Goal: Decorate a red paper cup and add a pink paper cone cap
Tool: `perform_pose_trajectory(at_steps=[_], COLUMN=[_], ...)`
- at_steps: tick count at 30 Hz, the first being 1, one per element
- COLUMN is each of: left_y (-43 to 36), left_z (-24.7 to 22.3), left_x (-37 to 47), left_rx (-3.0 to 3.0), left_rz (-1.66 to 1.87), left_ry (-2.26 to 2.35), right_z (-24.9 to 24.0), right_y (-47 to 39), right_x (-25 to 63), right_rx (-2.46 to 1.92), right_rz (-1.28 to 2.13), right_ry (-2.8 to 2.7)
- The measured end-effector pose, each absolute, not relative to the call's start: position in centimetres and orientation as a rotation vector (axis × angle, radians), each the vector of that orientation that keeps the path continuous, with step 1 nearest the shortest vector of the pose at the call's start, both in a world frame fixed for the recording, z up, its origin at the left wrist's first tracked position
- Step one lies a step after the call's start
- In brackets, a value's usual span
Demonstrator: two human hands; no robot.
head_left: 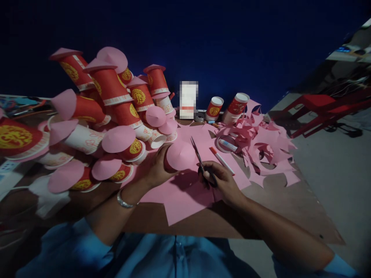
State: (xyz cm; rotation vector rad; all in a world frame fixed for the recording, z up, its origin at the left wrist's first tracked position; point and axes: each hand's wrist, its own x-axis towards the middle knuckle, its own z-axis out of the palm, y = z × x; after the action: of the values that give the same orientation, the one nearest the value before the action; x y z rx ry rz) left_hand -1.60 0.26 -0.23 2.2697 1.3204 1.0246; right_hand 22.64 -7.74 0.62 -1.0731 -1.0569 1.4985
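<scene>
My left hand is wrapped round a cup topped with a pink paper cone; most of that cup is hidden by the hand and the cone. Just to the right, my right hand grips a pair of scissors by the handles, blades pointing away from me near the cone's edge. I cannot tell whether the blades touch the paper. Beneath both hands lie pink paper sheets with cut edges. A white marker with a red cap rests on the paper beside my right hand.
Red and white paper cups with pink cone tops are piled on the left. Cut pink scraps heap at the right, near a tape roll. Two upright cups stand at the back. A red stool is beyond the table.
</scene>
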Motion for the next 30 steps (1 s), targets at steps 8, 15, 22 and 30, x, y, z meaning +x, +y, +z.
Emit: perform_pose_trajectory(at_steps=[8,15,22,30], left_y=[-0.4,-0.4,-0.3,-0.3], left_z=[1.5,2.2,2.0,2.5], left_x=[-0.6,-0.2,-0.4,-0.4], left_rx=[2.102,1.949,2.05,2.013], left_rz=[0.834,0.698,0.687,0.683], left_ry=[1.381,1.284,1.231,1.157], right_z=[-0.3,1.6,3.9,4.7], right_y=[-6.4,-5.6,-6.1,-5.3], right_x=[23.7,28.1,31.0,31.2], right_rx=[-1.277,-1.662,-2.132,-2.339], right_rz=[1.153,0.593,0.017,0.041], right_ry=[-1.16,-1.763,-2.159,-2.162])
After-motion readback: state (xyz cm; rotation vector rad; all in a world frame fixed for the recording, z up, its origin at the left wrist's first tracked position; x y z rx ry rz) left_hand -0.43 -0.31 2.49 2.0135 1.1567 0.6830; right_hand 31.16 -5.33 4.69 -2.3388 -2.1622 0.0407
